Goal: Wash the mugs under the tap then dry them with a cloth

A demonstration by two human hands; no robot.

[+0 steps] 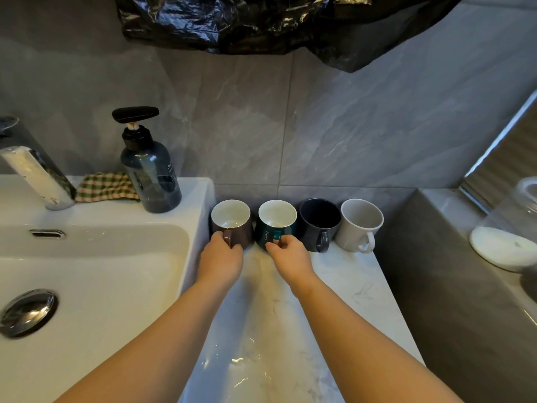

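Several mugs stand upright in a row against the wall on a marble counter [343, 280]. From left to right they are a brown mug [242, 232], a teal mug [263, 234] with "Hello" on it, a dark navy mug [312, 231] and a white mug [353, 235]. My left hand [222, 257] grips the brown mug's handle. My right hand [287, 254] pinches the teal mug's handle. A chrome tap [37, 178] rises over the white sink [96, 257] at the left. Behind the tap lies a checked cloth [104, 187].
A dark pump soap bottle [151, 173] stands on the sink's back right corner. A black plastic bag [261, 21] hangs overhead. To the right, a lower grey ledge [453, 257] carries a white round dish [499, 245] and a clear jar [527, 196].
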